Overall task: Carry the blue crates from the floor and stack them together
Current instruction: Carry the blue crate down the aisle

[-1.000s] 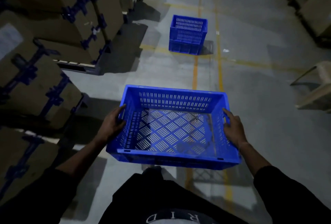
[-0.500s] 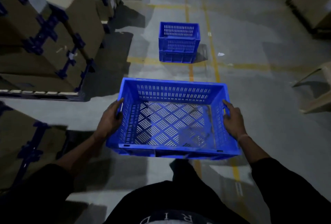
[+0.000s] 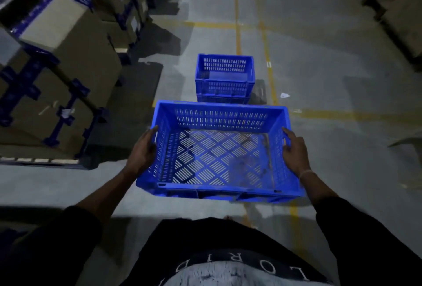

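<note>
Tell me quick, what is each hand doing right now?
Left hand: closed on the blue crate, left side.
Right hand: closed on its right side.

- The floor (image 3: pixel 319 61) was grey concrete marked with yellow painted lines.
- A stack of blue crates (image 3: pixel 224 79) stood on it, just left of the long yellow lines.
- A small white scrap (image 3: pixel 284 95) lay near the stack's right.
- Pallets of cardboard boxes (image 3: pixel 75 57) stood along the left.
</note>
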The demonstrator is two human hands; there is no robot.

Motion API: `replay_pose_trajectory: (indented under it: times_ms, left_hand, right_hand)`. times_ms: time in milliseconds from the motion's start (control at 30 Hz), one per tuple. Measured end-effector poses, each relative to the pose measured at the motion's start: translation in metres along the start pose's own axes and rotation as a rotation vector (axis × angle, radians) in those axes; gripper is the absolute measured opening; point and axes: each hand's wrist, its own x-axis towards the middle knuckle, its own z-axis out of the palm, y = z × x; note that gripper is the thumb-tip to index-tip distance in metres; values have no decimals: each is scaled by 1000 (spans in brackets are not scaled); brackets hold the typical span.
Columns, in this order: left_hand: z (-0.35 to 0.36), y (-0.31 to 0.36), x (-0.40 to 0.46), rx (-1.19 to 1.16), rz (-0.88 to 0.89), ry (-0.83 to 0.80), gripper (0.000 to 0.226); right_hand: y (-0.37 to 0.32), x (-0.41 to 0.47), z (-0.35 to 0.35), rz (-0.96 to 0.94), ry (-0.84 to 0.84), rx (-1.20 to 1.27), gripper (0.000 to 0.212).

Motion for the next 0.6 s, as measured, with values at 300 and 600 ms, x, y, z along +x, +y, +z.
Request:
replay_pose_trajectory:
  times_ms: [300,600]
  left_hand:
    - [12,-6,207,-122,-2,-36,77]
    - [15,-20,423,-293,70,-89,73]
  right_hand:
    - [-28,200,23,23,10,-22,64]
    - [-46,387,78,3,28,20,73]
